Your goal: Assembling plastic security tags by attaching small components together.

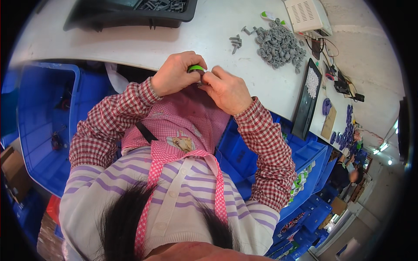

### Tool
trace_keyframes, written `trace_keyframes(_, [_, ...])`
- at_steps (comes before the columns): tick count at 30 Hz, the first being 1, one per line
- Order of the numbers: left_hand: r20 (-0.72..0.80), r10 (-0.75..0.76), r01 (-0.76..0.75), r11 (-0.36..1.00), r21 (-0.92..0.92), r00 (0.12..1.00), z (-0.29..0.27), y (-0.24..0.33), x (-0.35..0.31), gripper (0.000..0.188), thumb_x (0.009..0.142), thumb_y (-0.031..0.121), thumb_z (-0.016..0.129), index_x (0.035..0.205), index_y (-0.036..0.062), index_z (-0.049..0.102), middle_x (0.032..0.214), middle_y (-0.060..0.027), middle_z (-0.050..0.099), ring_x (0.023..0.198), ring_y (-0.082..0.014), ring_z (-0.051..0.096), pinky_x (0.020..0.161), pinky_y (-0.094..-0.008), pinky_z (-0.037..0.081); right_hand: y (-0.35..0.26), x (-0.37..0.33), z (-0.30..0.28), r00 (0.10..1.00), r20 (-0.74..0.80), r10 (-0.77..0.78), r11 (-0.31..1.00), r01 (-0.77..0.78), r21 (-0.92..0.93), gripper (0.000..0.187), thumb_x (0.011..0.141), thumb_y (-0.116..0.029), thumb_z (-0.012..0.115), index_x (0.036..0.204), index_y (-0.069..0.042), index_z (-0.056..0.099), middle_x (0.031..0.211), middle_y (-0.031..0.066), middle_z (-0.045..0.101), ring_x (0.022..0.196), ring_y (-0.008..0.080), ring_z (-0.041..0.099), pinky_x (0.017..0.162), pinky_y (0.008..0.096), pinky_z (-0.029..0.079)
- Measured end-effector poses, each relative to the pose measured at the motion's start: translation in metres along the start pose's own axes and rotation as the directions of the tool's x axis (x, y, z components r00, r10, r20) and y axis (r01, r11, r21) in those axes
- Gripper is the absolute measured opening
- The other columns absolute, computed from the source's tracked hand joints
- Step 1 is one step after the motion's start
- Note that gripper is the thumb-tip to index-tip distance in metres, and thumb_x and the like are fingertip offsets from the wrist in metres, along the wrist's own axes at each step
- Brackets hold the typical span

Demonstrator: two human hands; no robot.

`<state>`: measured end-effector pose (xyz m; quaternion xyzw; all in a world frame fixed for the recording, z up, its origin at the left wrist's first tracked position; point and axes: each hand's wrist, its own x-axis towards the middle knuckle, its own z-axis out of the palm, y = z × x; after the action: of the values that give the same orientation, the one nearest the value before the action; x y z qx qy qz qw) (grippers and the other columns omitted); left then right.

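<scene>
At the table's near edge, my left hand (177,73) is closed around a small rounded part with a bright green rim (196,68) and a dark body. My right hand (229,90) meets it from the other side, thumb and fingertips pinched on the dark portion; the fingers hide much of it. Beyond my right hand lies a heap of grey round plastic pieces (281,47). Several grey stemmed pieces (235,42) lie loose to the left of that heap. White-and-green parts (267,16) sit at the heap's far side.
A black bin (172,18) with grey stemmed pieces stands at the far left. To the right are a black tray (301,114) with small white pieces, a white vented box (307,16) and purple parts (347,130). Blue crates (48,126) flank me; another person (342,176) is farther off.
</scene>
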<state>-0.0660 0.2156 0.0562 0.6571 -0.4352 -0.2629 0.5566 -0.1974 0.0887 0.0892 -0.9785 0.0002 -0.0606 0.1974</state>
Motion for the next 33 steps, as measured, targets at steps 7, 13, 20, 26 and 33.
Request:
trace_keyframes(7, [0.291,-0.355,0.43,0.865,-0.259,0.889,-0.001,0.012,0.018,0.014,0.068,0.004,0.055,0.08,0.0009,0.06,0.063,-0.0032,0.057,0.057,-0.0121,0.05,0.052,-0.0215,0.041,0.016,0.001,0.005,0.949,-0.141,0.283,0.841,-0.175,0.512,0.026,0.066,-0.006,0.071,0.068,-0.006,0.045,0.074,0.0053,0.045,0.061,0.0188,0.045,0.054,0.0272,0.039])
trace_keyframes(13, [0.45,-0.203,0.105,0.967,0.233,0.87,0.0,-0.008,0.065,0.014,0.07,0.006,0.054,0.081,0.0017,0.062,0.068,-0.008,0.057,0.06,-0.0152,0.05,0.053,-0.0228,0.042,0.016,0.003,0.006,0.909,-0.064,0.412,0.773,-0.311,0.553,0.028,0.067,-0.016,0.072,0.077,-0.005,0.048,0.077,0.0067,0.048,0.061,0.0229,0.049,0.058,0.0296,0.043])
trace_keyframes(20, [0.289,-0.018,-0.138,0.847,0.512,0.957,0.008,-0.019,0.074,0.027,0.069,0.001,0.052,0.096,0.0025,0.058,0.086,-0.0092,0.051,0.07,-0.0139,0.048,0.059,-0.0225,0.041,0.121,-0.048,-0.04,0.779,-0.395,0.488,0.873,-0.437,0.217,0.025,0.075,-0.008,0.065,0.099,-0.007,0.057,0.089,0.0069,0.054,0.068,0.0159,0.054,0.06,0.0256,0.048])
trace_keyframes(26, [-0.269,0.184,-0.059,0.908,0.416,0.945,0.022,-0.014,0.041,0.043,0.073,0.006,0.06,0.114,0.0032,0.048,0.092,-0.0119,0.05,0.076,-0.0199,0.052,0.063,-0.0272,0.047,0.261,-0.113,-0.075,0.624,-0.501,0.6,0.677,-0.73,-0.098,0.026,0.079,-0.018,0.059,0.105,-0.02,0.058,0.097,0.0107,0.053,0.073,0.0254,0.058,0.071,0.0376,0.048])
trace_keyframes(33, [-0.155,0.116,0.011,0.767,0.642,0.981,0.048,-0.011,0.035,0.03,0.075,0.019,0.066,0.097,0.0048,0.052,0.084,-0.0071,0.049,0.058,-0.0192,0.05,0.056,-0.0296,0.046,0.294,-0.123,-0.068,0.643,-0.332,0.69,0.59,-0.765,-0.257,0.025,0.08,-0.02,0.054,0.104,-0.022,0.059,0.089,0.0153,0.059,0.08,0.0375,0.058,0.069,0.0435,0.047])
